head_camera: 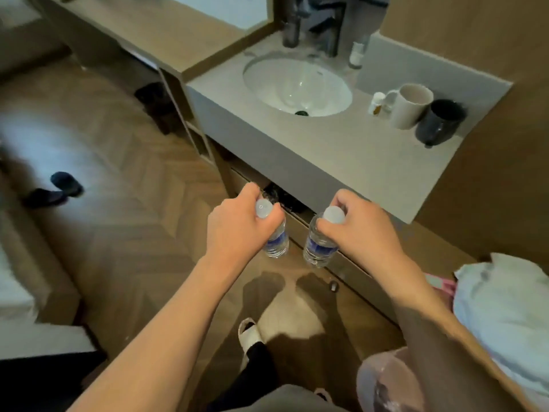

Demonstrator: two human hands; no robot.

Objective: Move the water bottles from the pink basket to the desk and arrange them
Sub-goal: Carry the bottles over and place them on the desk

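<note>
Two small clear plastic water bottles [277,240] [319,246] are gripped by their white caps, one in each hand [234,224] [361,230], just before the grey washbasin counter [341,162], where a loose cap-grip could let one drop.

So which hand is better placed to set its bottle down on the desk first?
Probably the left hand: it and its bottle are on the side of the wooden desk. The right hand is nearer the sink counter.
</note>
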